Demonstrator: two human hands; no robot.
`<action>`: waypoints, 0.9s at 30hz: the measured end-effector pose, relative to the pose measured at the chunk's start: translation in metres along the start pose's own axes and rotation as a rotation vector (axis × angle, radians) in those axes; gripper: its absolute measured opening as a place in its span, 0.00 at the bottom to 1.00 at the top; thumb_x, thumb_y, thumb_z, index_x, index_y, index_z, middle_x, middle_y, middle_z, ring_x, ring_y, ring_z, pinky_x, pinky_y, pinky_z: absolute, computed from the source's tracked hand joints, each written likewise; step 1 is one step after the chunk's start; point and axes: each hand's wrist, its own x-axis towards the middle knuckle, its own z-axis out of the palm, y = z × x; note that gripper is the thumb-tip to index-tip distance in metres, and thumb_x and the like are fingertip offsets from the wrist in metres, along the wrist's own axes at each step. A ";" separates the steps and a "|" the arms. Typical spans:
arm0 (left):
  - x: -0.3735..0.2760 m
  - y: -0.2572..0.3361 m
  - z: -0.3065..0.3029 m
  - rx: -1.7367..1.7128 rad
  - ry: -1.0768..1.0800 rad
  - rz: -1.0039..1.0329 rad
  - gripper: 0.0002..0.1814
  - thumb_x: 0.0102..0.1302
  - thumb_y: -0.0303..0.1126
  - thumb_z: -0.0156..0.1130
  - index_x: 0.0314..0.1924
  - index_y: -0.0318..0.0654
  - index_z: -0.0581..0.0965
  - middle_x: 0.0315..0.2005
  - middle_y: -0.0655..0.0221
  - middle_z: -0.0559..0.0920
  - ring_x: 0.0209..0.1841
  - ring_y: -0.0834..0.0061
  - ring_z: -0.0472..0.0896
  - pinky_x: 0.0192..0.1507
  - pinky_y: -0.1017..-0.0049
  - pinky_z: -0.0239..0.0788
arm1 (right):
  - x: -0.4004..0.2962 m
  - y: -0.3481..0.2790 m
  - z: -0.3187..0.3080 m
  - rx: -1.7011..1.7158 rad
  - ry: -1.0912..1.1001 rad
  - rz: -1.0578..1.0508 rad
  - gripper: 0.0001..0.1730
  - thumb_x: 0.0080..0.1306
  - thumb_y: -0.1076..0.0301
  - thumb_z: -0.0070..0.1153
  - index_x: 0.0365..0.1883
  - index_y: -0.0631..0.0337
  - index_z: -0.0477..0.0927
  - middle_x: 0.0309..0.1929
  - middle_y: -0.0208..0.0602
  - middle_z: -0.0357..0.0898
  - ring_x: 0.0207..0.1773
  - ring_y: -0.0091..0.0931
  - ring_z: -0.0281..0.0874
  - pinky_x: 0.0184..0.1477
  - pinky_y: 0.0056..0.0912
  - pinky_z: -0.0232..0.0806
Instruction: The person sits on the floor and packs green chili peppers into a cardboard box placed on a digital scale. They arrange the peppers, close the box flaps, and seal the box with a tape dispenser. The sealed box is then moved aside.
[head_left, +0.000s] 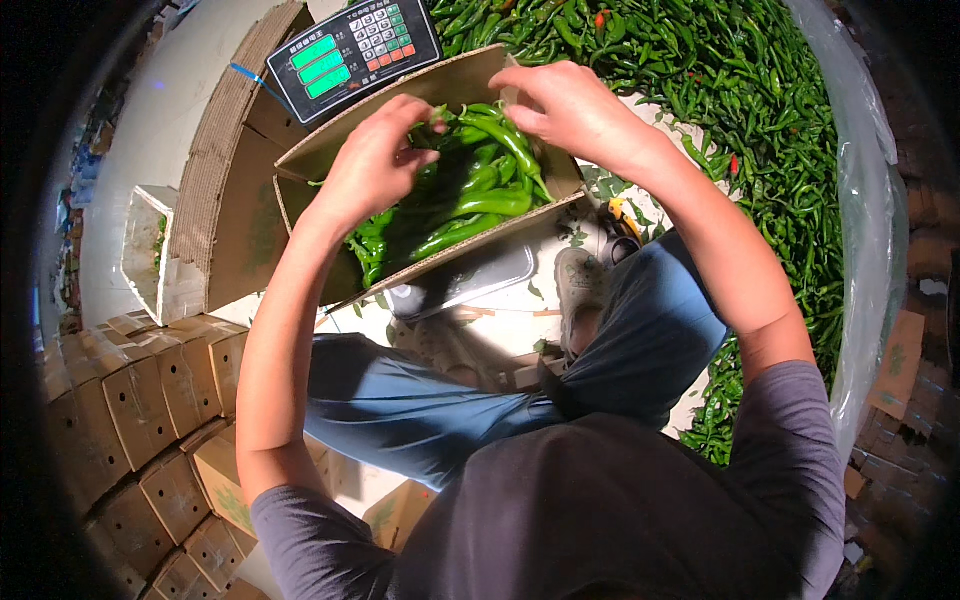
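Note:
A cardboard box (450, 253) with its top uncovered holds many long green peppers (491, 201) and rests on a digital scale's platform (480, 279). Over the left part of the box is my left hand (386, 154), its fingers curled near a pepper stem; whether they grip anything cannot be told. My right hand (559, 105) is at the far right corner of the box, thumb and fingers parted around the corner area, where a flap or wall edge is partly hidden. Behind the box stands the scale's display panel (356, 52), with lit green readouts and a keypad.
A large heap of green peppers (780, 150), with a few red ones, spreads along the right, edged by clear plastic sheeting (862, 187). Flattened cardboard (217, 165) and a white foam box (154, 247) stand left. Closed cartons (150, 405) are stacked lower left.

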 end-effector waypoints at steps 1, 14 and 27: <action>-0.002 -0.003 -0.004 -0.098 -0.007 -0.054 0.18 0.53 0.19 0.61 0.45 0.36 0.71 0.40 0.67 0.76 0.35 0.77 0.75 0.36 0.79 0.69 | 0.000 -0.002 0.001 0.003 -0.014 -0.017 0.15 0.55 0.68 0.53 0.42 0.61 0.76 0.34 0.50 0.78 0.40 0.43 0.76 0.44 0.43 0.69; -0.024 -0.007 0.006 -1.025 0.235 -0.172 0.11 0.59 0.22 0.59 0.44 0.35 0.74 0.48 0.69 0.73 0.40 0.77 0.76 0.42 0.75 0.74 | 0.006 0.003 0.044 0.108 -0.046 -0.268 0.42 0.49 0.65 0.59 0.63 0.61 0.58 0.47 0.44 0.70 0.37 0.32 0.73 0.43 0.32 0.67; -0.071 -0.035 0.013 0.091 -0.061 -0.275 0.16 0.57 0.21 0.51 0.46 0.34 0.76 0.43 0.54 0.77 0.47 0.56 0.75 0.50 0.67 0.66 | 0.011 -0.010 0.070 0.078 -0.365 -0.244 0.31 0.53 0.67 0.59 0.56 0.63 0.66 0.51 0.42 0.68 0.57 0.39 0.64 0.58 0.38 0.60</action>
